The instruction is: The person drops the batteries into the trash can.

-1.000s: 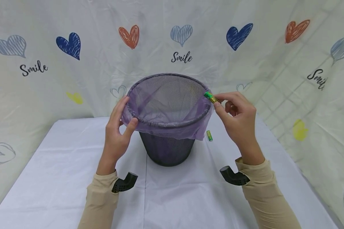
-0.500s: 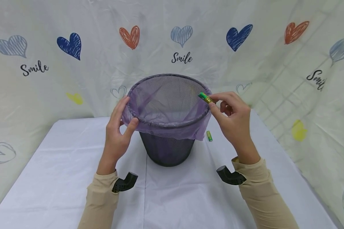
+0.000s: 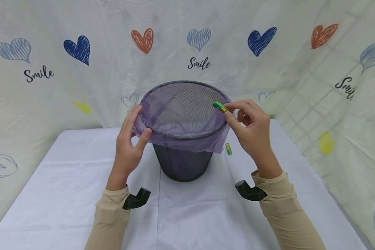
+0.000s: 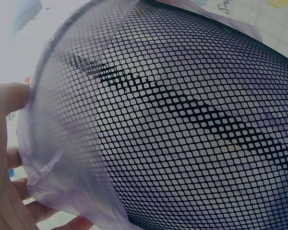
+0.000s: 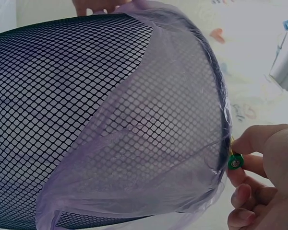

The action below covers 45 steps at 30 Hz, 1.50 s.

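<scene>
A black mesh wastebasket (image 3: 184,166) stands upright, lined with a thin purple bag (image 3: 187,144) folded over its rim. My left hand (image 3: 128,146) holds the left side of the rim, thumb at the front and fingers along the outside; in the left wrist view the thumb (image 4: 12,98) touches the bag-covered edge. Between thumb and forefinger, my right hand (image 3: 253,128) pinches a green and gold battery (image 3: 220,106) at the right rim, its green end over the opening. The right wrist view shows the other end of the battery (image 5: 235,161) beside the rim.
A second green battery (image 3: 228,148) lies on the white-covered table (image 3: 81,166), right of the wastebasket. Behind, a white curtain (image 3: 165,66) printed with hearts and "Smile" closes off the back. Black wrist-worn devices (image 3: 136,198) jut inward from both sleeves.
My right hand has moved a little left, carrying the battery from beside the right rim to partly over the opening. The left hand and the wastebasket have stayed put.
</scene>
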Motion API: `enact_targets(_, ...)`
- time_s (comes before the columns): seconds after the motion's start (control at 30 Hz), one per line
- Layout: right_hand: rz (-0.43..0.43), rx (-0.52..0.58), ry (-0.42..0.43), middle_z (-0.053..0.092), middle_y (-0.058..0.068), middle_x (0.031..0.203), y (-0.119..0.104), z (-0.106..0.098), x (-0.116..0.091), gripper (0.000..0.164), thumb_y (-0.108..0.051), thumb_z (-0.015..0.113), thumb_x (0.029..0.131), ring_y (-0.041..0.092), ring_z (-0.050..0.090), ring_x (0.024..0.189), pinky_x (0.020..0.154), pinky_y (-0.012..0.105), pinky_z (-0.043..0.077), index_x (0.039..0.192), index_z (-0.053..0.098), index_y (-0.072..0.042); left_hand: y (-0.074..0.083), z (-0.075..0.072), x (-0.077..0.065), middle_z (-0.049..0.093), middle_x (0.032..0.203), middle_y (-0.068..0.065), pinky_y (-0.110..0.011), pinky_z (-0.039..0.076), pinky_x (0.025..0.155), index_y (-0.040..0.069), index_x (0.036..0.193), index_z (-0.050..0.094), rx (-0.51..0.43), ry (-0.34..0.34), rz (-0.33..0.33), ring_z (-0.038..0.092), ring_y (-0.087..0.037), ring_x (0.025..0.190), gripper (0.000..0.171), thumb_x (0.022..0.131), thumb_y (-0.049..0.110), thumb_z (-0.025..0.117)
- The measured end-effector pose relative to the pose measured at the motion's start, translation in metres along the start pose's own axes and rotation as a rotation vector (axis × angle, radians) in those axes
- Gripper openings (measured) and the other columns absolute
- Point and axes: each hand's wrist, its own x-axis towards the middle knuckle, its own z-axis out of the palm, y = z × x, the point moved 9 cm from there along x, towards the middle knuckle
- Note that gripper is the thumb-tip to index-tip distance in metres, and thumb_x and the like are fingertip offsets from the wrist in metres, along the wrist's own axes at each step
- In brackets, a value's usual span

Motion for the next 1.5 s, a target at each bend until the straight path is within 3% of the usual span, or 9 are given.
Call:
enact_targets(0.53, -0.022, -0.020, -0.030, 0.060, 0.014, 0.082, 0.001, 0.004, -0.002, 0.013, 0.005, 0.062, 0.079, 0.006, 0.037, 0.062, 0.053, 0.019, 0.027, 0.090, 0.068, 0.005, 0.002, 0.001, 0.001, 0.034, 0.146, -0.014, -0.045, 0.042, 0.080, 0.002, 0.138, 0.037, -0.004, -0.001, 0.011, 0.032, -0.026, 0.135, 0.052, 0.090, 0.015, 0.053)
enact_targets(0.83, -0.014, -0.004, -0.027, 0.060, 0.014, 0.080, 0.000, 0.004, 0.000, 0.012, 0.006, 0.062, 0.078, 0.015, 0.038, 0.060, 0.052, 0.019, 0.026, 0.089, 0.067, 0.006, 0.003, 0.000, 0.001, 0.034, 0.145, -0.017, -0.046, 0.042, 0.081, 0.002, 0.138, 0.037, 0.003, -0.001, 0.010, 0.032, -0.026, 0.135, 0.052, 0.090, 0.015, 0.053)
enact_targets(1.5, 0.019, -0.031, -0.016, 0.061, 0.010, 0.083, 0.015, -0.006, -0.005, 0.013, 0.001, 0.065, 0.080, 0.008, 0.038, 0.060, 0.051, 0.018, 0.026, 0.092, 0.068, 0.004, 0.003, 0.001, 0.000, 0.033, 0.145, -0.018, -0.047, 0.042, 0.082, 0.001, 0.138, 0.036, 0.004, -0.005, 0.008, 0.032, -0.028, 0.135, 0.052, 0.090, 0.014, 0.053)
